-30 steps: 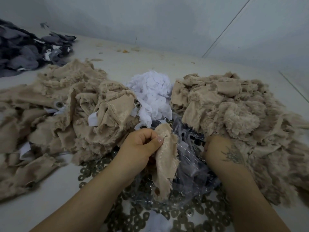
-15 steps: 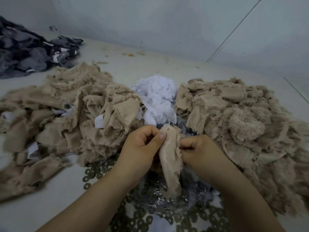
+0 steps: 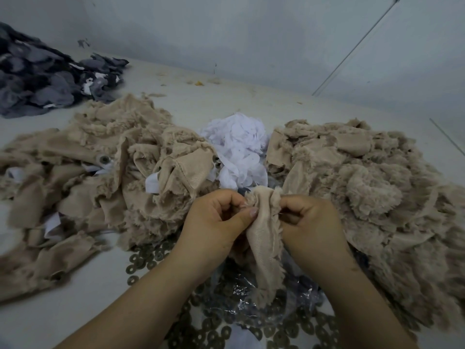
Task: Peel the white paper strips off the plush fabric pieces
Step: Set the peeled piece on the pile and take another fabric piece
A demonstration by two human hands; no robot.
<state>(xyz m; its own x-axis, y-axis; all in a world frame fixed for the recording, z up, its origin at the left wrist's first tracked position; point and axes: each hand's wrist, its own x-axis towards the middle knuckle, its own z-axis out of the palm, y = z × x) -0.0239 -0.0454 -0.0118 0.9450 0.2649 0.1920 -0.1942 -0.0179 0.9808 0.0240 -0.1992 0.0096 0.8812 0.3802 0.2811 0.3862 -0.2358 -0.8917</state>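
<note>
Beige plush fills the head view: one small fabric piece [image 3: 264, 238] hangs between my two hands above the counter [image 3: 75, 311], woven backing toward me, furry fringe at its edges. My left hand [image 3: 216, 222] has its fingers curled, thumb pressed onto the piece's upper left edge. My right hand [image 3: 309, 222] is curled too, fingertips pinching the upper right edge. I cannot see a white strip on this piece; it may sit in the fold between my fingers.

I judge the piece to be light, limp and soft, so it will sag and twist unless I pin it near the top with one hand. The paper is probably thin and tears easily; I would catch a loose corner with a nail and pull slowly along the backing, not away from it.

Behind my hands lies a heap of white paper strips [image 3: 239, 152], between a left fabric pile [image 3: 113, 172] that shows white strips and a right fabric pile [image 3: 364, 185] without any. Under the piece are a crumpled clear plastic bag [image 3: 241, 301] and many dark washers [image 3: 146, 258]. A grey fabric pile [image 3: 45, 79] sits far left.

Compared with a second ago, my right hand has left the right pile and joined the left on the piece, which is now raised and spread between both.
</note>
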